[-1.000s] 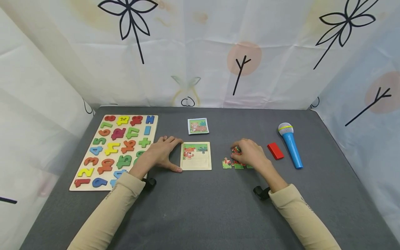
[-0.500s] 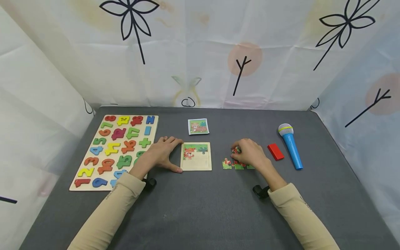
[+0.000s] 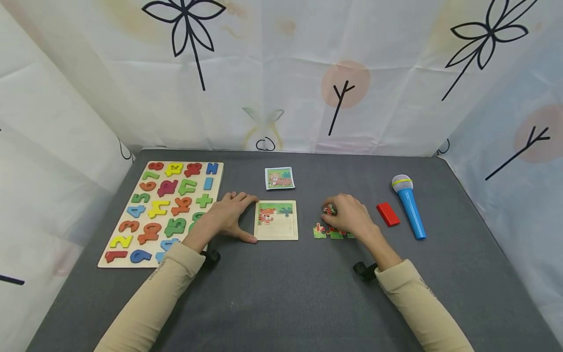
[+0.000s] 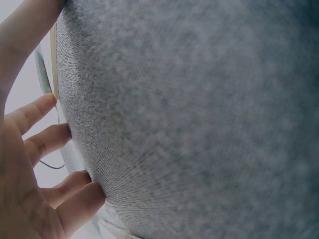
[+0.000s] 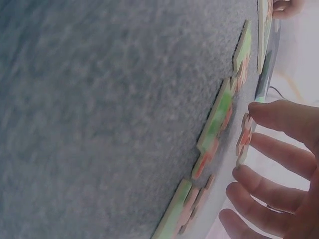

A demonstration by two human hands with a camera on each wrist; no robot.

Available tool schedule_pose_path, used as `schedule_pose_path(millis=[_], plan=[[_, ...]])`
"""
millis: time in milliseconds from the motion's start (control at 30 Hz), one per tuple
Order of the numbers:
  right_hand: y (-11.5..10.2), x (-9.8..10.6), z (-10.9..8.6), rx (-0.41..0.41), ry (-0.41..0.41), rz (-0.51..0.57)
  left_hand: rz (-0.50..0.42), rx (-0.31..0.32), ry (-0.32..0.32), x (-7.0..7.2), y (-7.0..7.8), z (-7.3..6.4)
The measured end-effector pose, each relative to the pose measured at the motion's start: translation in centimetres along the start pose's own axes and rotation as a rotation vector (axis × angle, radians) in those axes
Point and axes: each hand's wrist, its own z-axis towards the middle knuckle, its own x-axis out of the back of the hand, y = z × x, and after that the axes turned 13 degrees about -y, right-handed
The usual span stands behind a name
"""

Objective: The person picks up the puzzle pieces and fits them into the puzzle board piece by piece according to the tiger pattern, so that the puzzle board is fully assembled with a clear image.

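A square wooden puzzle tray [image 3: 275, 234] lies mid-table, with pieces of a tiger and green scenery filling its top and upper left. My left hand [image 3: 226, 217] rests at the tray's left side, thumb near the lower corner and a fingertip near the upper one. In the left wrist view the spread fingertips [image 4: 62, 133] touch the grey cloth. My right hand [image 3: 349, 214] pinches a jigsaw piece [image 3: 330, 209] between thumb and fingers, just above the loose pieces [image 3: 319, 231]. The right wrist view shows this jigsaw piece [image 5: 243, 140] edge-on, apart from the cloth.
A picture card [image 3: 279, 178] lies behind the tray. The number board [image 3: 151, 215] is at left, partly under the left forearm. A red block [image 3: 388, 214] and a blue toy microphone [image 3: 410, 205] lie to the right. A printed cloth hangs behind the table.
My right hand has shifted slightly left with the jigsaw piece in its fingers, uncovering more of it. The left hand and the tray keep their places.
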Motion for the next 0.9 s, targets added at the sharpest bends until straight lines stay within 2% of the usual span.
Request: schedule_pose_path(millis=[267,900], plan=[[-0.8,0.0,0.3,0.008,0.029,0.001,0.004,0.008,-0.001,0.1,0.1,-0.1],[-3.6,-0.5,1.2,0.044,0.011,-0.03,0.011,0.002,0.0,0.0,0.1,0.0]])
